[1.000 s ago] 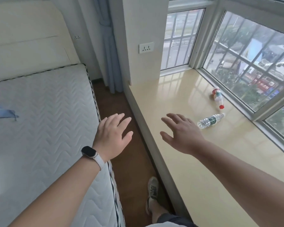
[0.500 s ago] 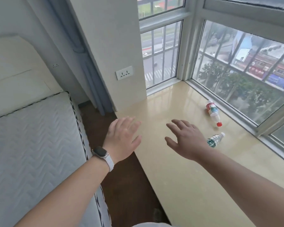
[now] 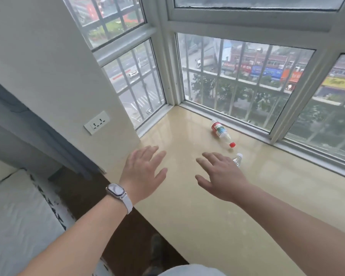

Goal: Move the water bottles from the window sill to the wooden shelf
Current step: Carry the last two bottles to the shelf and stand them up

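The left hand (image 3: 143, 172) and right hand (image 3: 221, 176) hover empty, fingers spread, above the glossy beige window sill (image 3: 207, 216), where a red-capped clear plastic bottle (image 3: 222, 133) and a half-hidden white-capped clear bottle (image 3: 237, 159) lie.

Soft grey daylight comes in through the windows (image 3: 237, 86) and fills the room evenly, so the picture is bright but not harsh. The glossy window sill (image 3: 197, 216) reflects the panes as pale, milky patches close to the glass. Shadows are weak; only the floor (image 3: 84, 196) beside the sill is dark. The wide lens bends the window frames and the wall (image 3: 48, 66) outward toward the edges. The mattress (image 3: 18, 226) at the lower left is smeared by blur, and its pattern is lost.
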{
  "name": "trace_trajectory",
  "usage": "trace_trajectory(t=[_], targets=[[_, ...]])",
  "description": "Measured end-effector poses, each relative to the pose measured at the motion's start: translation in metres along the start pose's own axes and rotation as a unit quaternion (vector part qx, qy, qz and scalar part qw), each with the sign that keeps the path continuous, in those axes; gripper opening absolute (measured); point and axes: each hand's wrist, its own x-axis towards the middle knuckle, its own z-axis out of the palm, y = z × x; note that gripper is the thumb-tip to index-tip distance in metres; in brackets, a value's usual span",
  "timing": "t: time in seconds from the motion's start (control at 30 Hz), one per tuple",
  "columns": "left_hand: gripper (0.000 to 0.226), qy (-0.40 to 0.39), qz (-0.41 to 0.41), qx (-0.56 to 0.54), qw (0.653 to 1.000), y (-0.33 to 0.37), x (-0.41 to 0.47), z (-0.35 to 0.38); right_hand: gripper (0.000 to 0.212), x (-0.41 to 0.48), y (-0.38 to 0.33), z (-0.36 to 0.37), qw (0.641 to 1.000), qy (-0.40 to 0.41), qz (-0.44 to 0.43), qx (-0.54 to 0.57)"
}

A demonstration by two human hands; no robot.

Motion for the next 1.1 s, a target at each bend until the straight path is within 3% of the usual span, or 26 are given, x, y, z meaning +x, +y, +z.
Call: trace_trajectory(t=[0.2, 0.63, 1.1], targets=[[0.05, 0.015, 0.086, -0.04, 0.995, -0.039, 0.056, 0.035, 0.069, 0.025, -0.003, 0.011, 0.994, 0.006, 0.112, -0.014], [0.053, -0.064, 0.225, -0.126, 0.964, -0.178, 0.164, 0.094, 0.066, 0.125, -0.09, 0.037, 0.944, 0.016, 0.33, -0.017], [0.053, -0.077, 0.356, -0.14, 0.921, -0.13, 0.249, 0.125, 0.072, 0.119, -0.059, 0.037, 0.893, 0.03, 0.449, 0.007]])
